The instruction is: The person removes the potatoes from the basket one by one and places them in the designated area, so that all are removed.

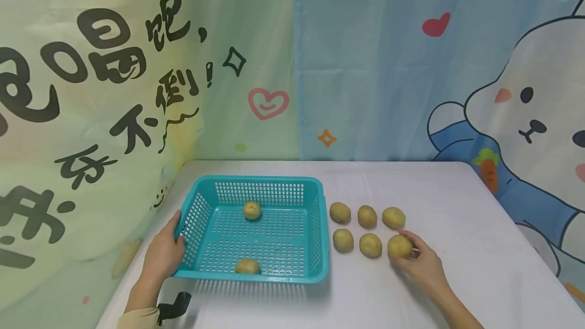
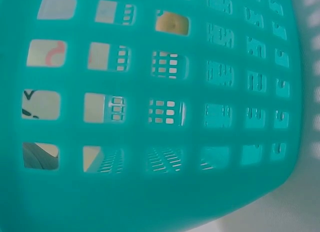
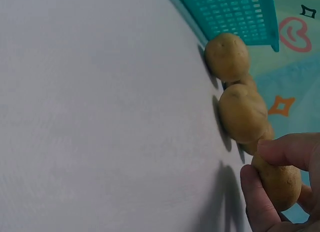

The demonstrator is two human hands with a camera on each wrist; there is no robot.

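A turquoise plastic basket (image 1: pixel 256 279) with latticed walls stands on the table's left half. My left hand (image 1: pixel 162 253) grips its left rim; in the left wrist view the latticed side wall (image 2: pixel 135 197) fills the picture. Inside lie two potatoes, one potato (image 1: pixel 252 210) toward the back and another potato (image 1: pixel 248 266) by the front wall. Right of the basket, my right hand (image 1: pixel 422 265) holds a potato (image 3: pixel 278 184) between thumb and fingers. It is at the right end of the front row, beside a potato (image 1: pixel 370 245) and a further potato (image 1: pixel 343 240).
Behind that row is a second row: a left potato (image 1: pixel 340 212), a middle potato (image 1: pixel 367 216) and a right potato (image 1: pixel 394 218). White cloth covers the table (image 1: pixel 457 202). Printed curtains (image 1: pixel 365 90) hang along its back and left side.
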